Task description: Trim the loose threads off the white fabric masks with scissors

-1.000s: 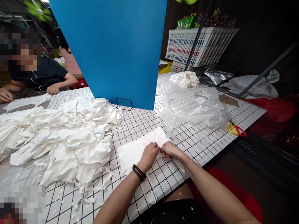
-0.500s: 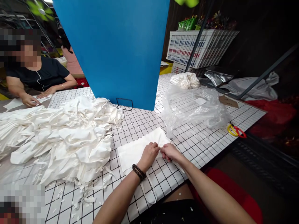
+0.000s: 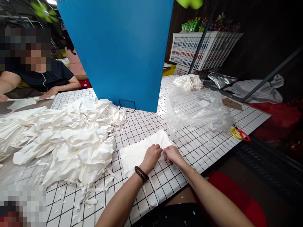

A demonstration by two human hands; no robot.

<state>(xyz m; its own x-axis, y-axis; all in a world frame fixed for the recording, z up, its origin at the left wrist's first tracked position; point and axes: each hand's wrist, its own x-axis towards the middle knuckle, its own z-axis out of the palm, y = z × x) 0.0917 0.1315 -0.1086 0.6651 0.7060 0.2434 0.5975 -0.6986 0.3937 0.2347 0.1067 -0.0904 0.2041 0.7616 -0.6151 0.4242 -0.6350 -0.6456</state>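
white cloth piece pinched in both hands' grip, fabric heap left, plastic bag right.

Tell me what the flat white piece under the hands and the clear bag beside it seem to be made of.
White piece: probably woven cotton-like cloth, matte, with soft folds, pinched at its edge by the left hand and right hand. Clear bag: thin plastic film, glossy, see-through and crinkled.
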